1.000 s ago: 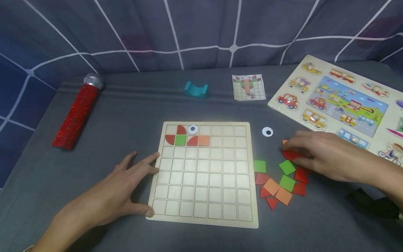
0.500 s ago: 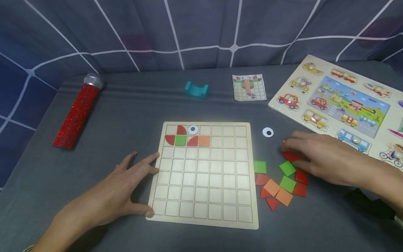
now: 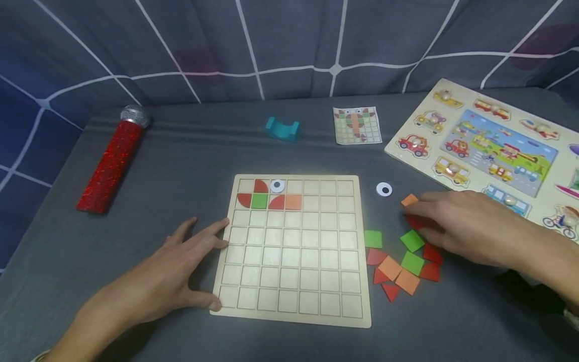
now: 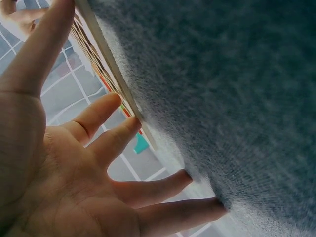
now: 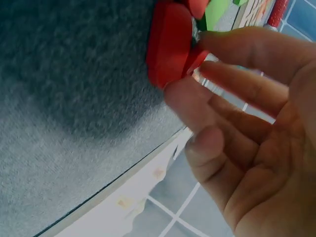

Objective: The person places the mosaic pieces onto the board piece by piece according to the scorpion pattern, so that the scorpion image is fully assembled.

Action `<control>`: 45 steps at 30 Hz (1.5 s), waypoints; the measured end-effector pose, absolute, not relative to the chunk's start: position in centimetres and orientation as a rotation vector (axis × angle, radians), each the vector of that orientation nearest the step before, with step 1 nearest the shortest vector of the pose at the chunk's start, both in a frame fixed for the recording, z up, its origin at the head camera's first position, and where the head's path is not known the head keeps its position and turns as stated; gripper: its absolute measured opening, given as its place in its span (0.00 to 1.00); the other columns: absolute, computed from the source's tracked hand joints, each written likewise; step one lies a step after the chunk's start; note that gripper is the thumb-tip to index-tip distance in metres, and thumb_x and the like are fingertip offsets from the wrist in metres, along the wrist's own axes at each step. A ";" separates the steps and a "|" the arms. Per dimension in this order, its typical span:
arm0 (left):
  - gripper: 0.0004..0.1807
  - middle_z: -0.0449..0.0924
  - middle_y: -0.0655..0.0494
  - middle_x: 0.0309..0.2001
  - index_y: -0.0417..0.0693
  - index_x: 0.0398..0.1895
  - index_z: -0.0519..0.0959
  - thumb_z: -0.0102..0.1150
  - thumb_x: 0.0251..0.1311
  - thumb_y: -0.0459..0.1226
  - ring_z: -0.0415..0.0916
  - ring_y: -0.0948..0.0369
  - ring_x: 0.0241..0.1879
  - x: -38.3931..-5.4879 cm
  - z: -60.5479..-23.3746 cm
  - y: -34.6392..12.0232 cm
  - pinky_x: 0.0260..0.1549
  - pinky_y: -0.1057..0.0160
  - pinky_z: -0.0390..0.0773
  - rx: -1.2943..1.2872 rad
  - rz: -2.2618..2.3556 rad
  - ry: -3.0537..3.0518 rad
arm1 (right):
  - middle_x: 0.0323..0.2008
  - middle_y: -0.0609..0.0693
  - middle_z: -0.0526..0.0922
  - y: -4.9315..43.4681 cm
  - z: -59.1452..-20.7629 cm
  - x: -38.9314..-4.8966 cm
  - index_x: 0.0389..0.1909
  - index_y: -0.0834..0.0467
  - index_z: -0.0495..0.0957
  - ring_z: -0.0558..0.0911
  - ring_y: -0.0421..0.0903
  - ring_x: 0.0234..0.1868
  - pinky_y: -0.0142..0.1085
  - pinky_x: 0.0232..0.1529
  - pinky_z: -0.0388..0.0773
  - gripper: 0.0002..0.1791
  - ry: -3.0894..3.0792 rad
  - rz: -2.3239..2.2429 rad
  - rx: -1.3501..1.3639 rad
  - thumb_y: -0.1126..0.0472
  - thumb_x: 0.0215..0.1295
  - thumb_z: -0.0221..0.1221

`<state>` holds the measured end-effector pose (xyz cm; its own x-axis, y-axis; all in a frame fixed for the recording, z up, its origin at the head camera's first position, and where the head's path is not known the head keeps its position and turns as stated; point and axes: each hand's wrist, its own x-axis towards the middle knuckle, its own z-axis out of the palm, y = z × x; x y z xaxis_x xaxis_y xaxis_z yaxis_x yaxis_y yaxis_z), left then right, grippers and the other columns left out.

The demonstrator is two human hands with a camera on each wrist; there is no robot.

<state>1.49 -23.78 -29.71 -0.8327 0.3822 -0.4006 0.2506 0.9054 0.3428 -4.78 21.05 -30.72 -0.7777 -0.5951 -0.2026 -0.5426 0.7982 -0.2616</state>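
My left hand (image 3: 176, 276) rests beside a wooden grid board (image 3: 291, 254), fingers spread, with thumb and fingertips touching its left edge. Near the board's upper left lie red quarter-round tiles (image 3: 244, 200), a green square (image 3: 259, 201), an orange square (image 3: 293, 202) and a white eye disc (image 3: 277, 186). To the right, my right hand (image 3: 470, 221) reaches into a loose pile, thumb and fingers curled about a red tile (image 5: 196, 60). The hand partly hides that tile in the head view. Another red piece (image 5: 170, 44) lies by the fingertips in the right wrist view.
Loose green squares (image 3: 412, 263), orange squares (image 3: 407, 282) and red pieces lie right of the board. A second eye disc (image 3: 384, 189) is above them. Farther back are a pattern card (image 3: 357, 125), a teal block (image 3: 282, 129), a vehicle puzzle (image 3: 407, 128) and a red microphone (image 3: 110, 166).
My right hand has shifted slightly among the red pieces, and more of the orange tile beyond its fingers shows. The left hand and the board stay put.
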 end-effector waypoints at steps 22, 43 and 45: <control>0.48 0.54 0.62 0.76 0.64 0.60 0.72 0.81 0.28 0.59 0.43 0.31 0.71 1.5 -29.8 -23.8 0.51 0.21 0.57 0.476 0.391 2.609 | 0.34 0.37 0.80 19.7 -30.1 -4.7 0.41 0.48 0.82 0.75 0.35 0.30 0.34 0.30 0.75 0.16 2.780 -0.563 -0.956 0.68 0.54 0.68; 0.49 0.53 0.63 0.76 0.66 0.61 0.72 0.82 0.27 0.59 0.43 0.32 0.71 1.5 -29.7 -23.9 0.50 0.21 0.59 0.439 0.388 2.588 | 0.26 0.41 0.81 10.4 -29.4 -7.4 0.37 0.53 0.79 0.74 0.39 0.23 0.37 0.28 0.73 0.07 2.639 -0.839 -0.956 0.66 0.60 0.65; 0.49 0.53 0.63 0.76 0.66 0.61 0.72 0.82 0.27 0.59 0.43 0.32 0.71 1.5 -29.7 -23.9 0.49 0.21 0.60 0.444 0.394 2.591 | 0.26 0.41 0.81 9.6 -29.6 -7.9 0.34 0.53 0.79 0.74 0.40 0.23 0.38 0.29 0.73 0.07 2.604 -0.867 -0.969 0.67 0.60 0.65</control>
<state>1.46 -23.91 -29.70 -0.8326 0.3759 -0.4067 0.2379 0.9059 0.3503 -7.87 9.57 -29.55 -0.7547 -0.6560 -0.0092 -0.5195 0.6062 -0.6022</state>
